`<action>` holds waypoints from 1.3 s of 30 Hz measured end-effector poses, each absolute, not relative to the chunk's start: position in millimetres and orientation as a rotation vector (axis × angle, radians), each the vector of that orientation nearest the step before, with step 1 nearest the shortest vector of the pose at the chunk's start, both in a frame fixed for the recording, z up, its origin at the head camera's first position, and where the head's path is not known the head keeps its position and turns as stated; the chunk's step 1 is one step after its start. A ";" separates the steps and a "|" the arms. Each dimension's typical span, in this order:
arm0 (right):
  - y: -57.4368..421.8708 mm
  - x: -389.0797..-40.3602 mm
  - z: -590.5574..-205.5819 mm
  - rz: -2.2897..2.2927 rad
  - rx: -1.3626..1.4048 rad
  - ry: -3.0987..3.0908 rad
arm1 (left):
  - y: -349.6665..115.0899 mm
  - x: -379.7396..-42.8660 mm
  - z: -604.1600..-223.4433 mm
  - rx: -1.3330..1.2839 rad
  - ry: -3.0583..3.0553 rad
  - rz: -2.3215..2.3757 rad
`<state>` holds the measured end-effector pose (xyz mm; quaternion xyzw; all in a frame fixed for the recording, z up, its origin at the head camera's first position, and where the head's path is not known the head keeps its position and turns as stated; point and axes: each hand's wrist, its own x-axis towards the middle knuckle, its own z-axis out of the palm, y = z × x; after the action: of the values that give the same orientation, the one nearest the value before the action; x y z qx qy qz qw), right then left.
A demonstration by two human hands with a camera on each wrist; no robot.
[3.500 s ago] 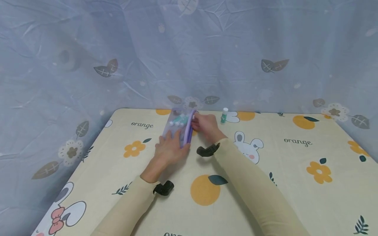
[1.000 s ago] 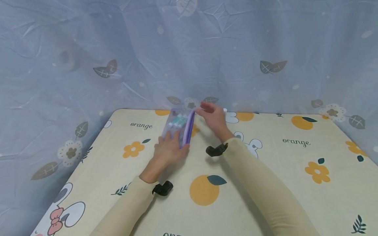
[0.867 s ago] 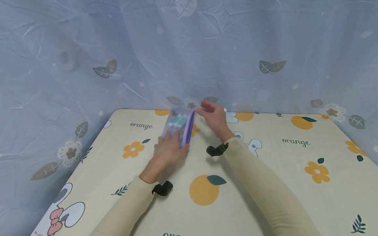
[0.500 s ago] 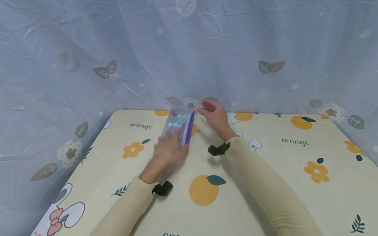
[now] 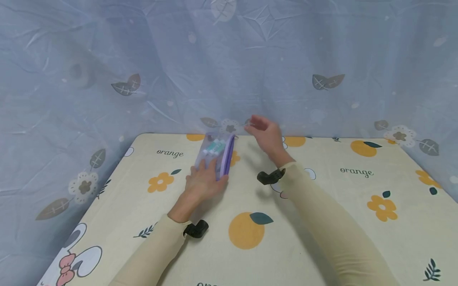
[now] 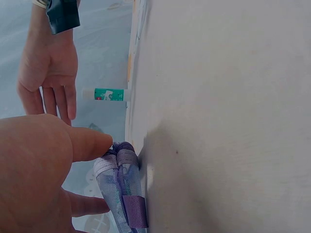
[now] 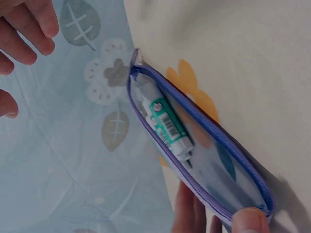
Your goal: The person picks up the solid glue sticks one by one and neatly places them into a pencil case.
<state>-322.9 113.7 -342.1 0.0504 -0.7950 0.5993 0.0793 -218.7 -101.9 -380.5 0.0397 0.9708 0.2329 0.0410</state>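
A see-through mesh zip pouch (image 5: 227,159) with purple edging lies on the table, its unzipped mouth towards the right. Inside are small white-and-teal glue sticks (image 7: 167,121). My left hand (image 5: 202,183) rests over the pouch's near end, fingers spread on top; in the right wrist view its thumb clasps the mouth's near corner. Apart from the pouch, up and to its right, my right hand (image 5: 267,136) hovers with loosely bent fingers and holds nothing. Another glue stick (image 6: 109,94) stands upright on the table in the left wrist view; the right hand hides it in the head view.
A cream cloth (image 5: 247,262) printed with oranges, flowers and rabbits covers the table. Behind its far edge hangs a blue-grey patterned curtain (image 5: 229,71). Black wrist cameras (image 5: 196,229) are strapped to both sleeves.
My right hand was at the pouch's mouth, then drew away up and to the right, coming in front of the standing glue stick. My left hand stays on the pouch.
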 end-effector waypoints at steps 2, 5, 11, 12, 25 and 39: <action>117.4 -323.3 -340.1 1.790 0.147 -2.379 | -102.0 -218.6 -380.7 0.121 2.972 0.714; 123.9 -323.8 -337.3 1.781 0.147 -2.370 | -102.3 -218.3 -380.9 0.124 2.970 0.720; 138.5 -324.5 -332.3 1.753 0.142 -2.370 | -102.4 -218.3 -381.2 0.134 2.971 0.721; 141.1 -324.9 -331.9 1.746 0.137 -2.371 | -102.3 -218.3 -381.2 0.135 2.971 0.722; 164.7 -325.5 -336.6 1.754 0.086 -2.304 | -103.1 -217.5 -381.2 0.145 2.986 0.698; 175.1 -325.4 -339.2 1.808 0.024 -2.265 | -102.8 -217.5 -380.7 0.143 2.975 0.703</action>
<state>-325.4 175.1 -339.2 0.0082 -0.7758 0.6191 0.1215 -217.5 -102.8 -380.7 0.0468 0.9713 0.2295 0.0406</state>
